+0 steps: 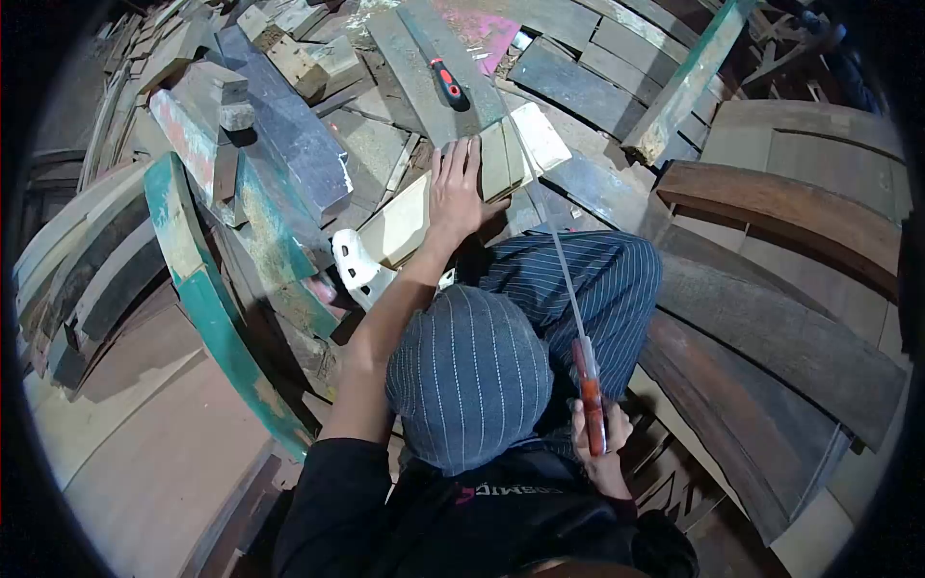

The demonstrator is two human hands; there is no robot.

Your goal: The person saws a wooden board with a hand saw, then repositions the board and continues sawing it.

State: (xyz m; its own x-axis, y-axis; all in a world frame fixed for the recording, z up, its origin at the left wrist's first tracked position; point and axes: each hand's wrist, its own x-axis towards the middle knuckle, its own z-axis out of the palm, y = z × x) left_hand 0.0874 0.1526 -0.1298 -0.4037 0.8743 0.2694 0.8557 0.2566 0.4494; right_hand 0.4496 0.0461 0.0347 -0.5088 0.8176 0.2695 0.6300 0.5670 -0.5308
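Observation:
My left hand (456, 186) lies on top of a pale wooden board (397, 223), its fingers stretched out toward a grey plank (409, 72). My right hand (601, 438) is wrapped round the reddish-brown handle of a long thin-bladed saw (590, 400). The blade runs up and left, and its upper part crosses the pale board to the right of my left hand. A tool with a red and black handle (449, 85) rests on the grey plank. My knee in striped cloth lies beneath the middle of the blade.
A white perforated plastic piece (362, 270) is left of my left forearm. A curved green plank (217, 308) stands at the left. Brown curved boards (780, 204) lie at the right. Wood offcuts (289, 125) are piled at the upper left. A long beam (689, 87) slants at the upper right.

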